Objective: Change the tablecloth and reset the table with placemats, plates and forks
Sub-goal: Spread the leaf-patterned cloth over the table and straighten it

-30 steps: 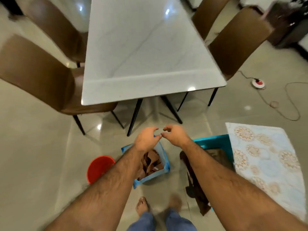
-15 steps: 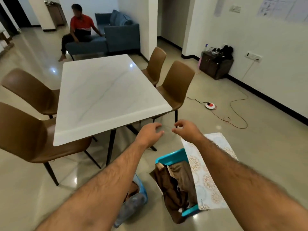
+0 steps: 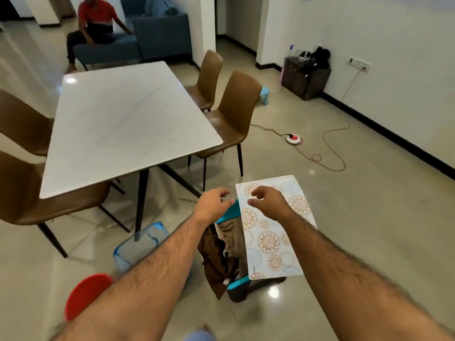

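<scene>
The white marble table (image 3: 128, 129) stands bare, with no cloth on it. On the floor in front of me a teal basket (image 3: 232, 212) holds brown cloth (image 3: 221, 252). A patterned placemat (image 3: 270, 232) lies across the basket's right side. My left hand (image 3: 213, 205) and my right hand (image 3: 268, 201) hover close together above the basket's far end, fingers loosely curled, holding nothing that I can see. The right hand is over the placemat's far corner.
Brown chairs (image 3: 236, 119) flank the table on both sides. A blue-rimmed clear bin (image 3: 141, 244) and a red bucket (image 3: 86, 294) sit on the floor at lower left. A cable with a red-white socket (image 3: 294, 139) trails at right. A person sits on a blue sofa (image 3: 157, 38) behind.
My view has lifted from the floor toward the room and shifted right. Both hands stay together in front of me, now over the teal basket and placemat rather than the blue bin.
</scene>
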`<state>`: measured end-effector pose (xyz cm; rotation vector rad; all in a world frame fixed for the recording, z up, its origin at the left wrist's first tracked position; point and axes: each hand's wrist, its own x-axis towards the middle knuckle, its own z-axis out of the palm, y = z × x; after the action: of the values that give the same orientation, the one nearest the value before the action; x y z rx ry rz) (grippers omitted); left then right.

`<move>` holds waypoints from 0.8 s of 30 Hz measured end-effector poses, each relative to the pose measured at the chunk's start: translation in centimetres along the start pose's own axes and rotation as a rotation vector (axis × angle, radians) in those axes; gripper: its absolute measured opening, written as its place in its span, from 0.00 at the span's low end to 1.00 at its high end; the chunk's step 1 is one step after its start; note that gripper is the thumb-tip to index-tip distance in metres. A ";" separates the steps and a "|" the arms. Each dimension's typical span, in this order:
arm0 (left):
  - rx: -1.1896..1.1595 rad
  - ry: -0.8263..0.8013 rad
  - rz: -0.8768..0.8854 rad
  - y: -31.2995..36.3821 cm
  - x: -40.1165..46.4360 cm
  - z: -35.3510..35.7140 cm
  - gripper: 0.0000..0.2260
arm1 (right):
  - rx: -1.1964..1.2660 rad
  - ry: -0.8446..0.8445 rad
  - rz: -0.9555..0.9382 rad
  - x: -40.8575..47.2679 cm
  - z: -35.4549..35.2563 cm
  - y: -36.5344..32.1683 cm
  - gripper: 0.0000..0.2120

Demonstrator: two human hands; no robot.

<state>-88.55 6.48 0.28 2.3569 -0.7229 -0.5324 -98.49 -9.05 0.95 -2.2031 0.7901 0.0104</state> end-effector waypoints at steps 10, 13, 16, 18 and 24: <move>-0.187 0.040 -0.440 -11.9 2.3 4.4 0.16 | 0.015 -0.268 0.123 5.1 12.2 3.2 0.16; -0.187 -0.013 -0.544 -15.8 2.7 6.4 0.18 | 0.016 -0.341 0.171 7.2 16.2 4.6 0.18; -0.188 -0.048 -0.612 -18.8 3.4 8.8 0.19 | 0.026 -0.380 0.202 9.0 19.6 6.1 0.22; -0.193 -0.070 -0.643 -20.0 4.3 10.4 0.21 | 0.004 -0.383 0.206 10.3 21.3 7.2 0.24; -0.222 -0.076 -0.737 -22.6 6.4 15.6 0.29 | -0.011 -0.391 0.218 13.8 25.3 10.3 0.26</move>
<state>-83.63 10.88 -27.06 2.3455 0.2065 -0.9533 -86.95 -4.47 -27.00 -2.0233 0.7991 0.5373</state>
